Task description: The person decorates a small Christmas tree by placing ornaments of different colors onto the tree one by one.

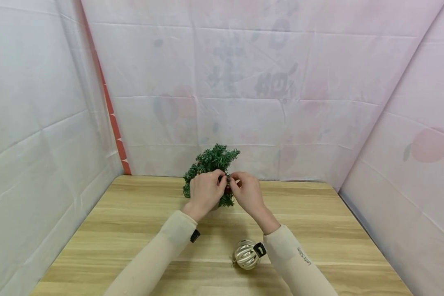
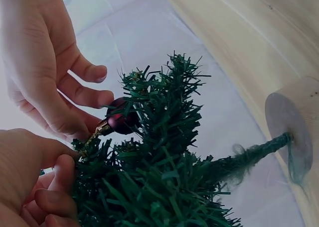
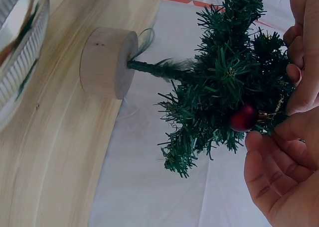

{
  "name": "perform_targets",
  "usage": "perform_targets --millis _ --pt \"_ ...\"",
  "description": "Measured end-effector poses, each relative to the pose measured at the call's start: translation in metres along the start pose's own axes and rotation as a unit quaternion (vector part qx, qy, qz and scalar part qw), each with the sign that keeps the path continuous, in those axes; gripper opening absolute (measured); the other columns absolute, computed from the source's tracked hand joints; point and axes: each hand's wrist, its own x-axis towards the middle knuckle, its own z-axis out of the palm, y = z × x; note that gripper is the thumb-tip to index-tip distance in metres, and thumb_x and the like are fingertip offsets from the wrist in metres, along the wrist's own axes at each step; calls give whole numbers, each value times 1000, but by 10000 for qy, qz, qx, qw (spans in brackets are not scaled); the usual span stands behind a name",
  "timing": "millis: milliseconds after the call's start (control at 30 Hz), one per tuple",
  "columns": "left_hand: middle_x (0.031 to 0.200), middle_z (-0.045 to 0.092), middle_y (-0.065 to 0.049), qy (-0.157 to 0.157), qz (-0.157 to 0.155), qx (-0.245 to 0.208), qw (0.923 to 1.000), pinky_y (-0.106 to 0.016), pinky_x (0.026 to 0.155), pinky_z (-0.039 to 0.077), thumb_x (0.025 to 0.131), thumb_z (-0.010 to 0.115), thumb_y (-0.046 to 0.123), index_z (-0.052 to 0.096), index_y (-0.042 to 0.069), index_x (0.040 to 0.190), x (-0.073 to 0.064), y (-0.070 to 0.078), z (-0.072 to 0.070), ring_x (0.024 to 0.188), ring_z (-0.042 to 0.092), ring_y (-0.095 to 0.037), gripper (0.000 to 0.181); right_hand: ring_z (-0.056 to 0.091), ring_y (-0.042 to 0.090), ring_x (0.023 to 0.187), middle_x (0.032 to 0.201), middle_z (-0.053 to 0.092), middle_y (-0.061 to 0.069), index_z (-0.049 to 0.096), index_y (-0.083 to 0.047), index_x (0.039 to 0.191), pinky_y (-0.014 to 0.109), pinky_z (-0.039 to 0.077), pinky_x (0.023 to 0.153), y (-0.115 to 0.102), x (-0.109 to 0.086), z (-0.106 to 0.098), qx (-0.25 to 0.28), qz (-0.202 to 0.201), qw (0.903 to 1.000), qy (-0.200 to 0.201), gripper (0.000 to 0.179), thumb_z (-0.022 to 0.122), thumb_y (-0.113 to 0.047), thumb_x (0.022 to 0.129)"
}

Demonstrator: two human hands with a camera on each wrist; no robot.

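Observation:
A small artificial Christmas tree (image 1: 216, 158) on a round wooden base (image 3: 107, 62) stands near the table's back edge. A dark red ball ornament (image 3: 243, 118) hangs against its branches by a gold cord (image 2: 89, 143). My left hand (image 1: 207, 187) pinches a branch tip where the cord's end lies, thumb against curled index finger. From the other side my right hand (image 1: 246, 191) pinches at the gold cord, its fingertips close to the left ones. In the right wrist view, the right fingers (image 3: 261, 172) are curled just beside the red ball.
A ribbed silver-gold ball ornament (image 1: 246, 255) lies on the wooden table (image 1: 133, 242) near the right wrist, by a black wrist-worn piece (image 1: 260, 249). White printed cloth (image 1: 244, 82) hangs behind the table and along both sides.

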Motion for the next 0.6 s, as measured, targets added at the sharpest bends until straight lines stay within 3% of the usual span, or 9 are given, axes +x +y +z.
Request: perform_targets --millis 600 --pt "64 58 7 129 -18 54 9999 -19 36 26 91 71 22 76 17 93 -10 -3 4 41 36 -4 7 66 12 62 95 74 11 77 -6 100 24 53 53 3 -4 0 -30 7 10000 -23 12 66 -8 94"
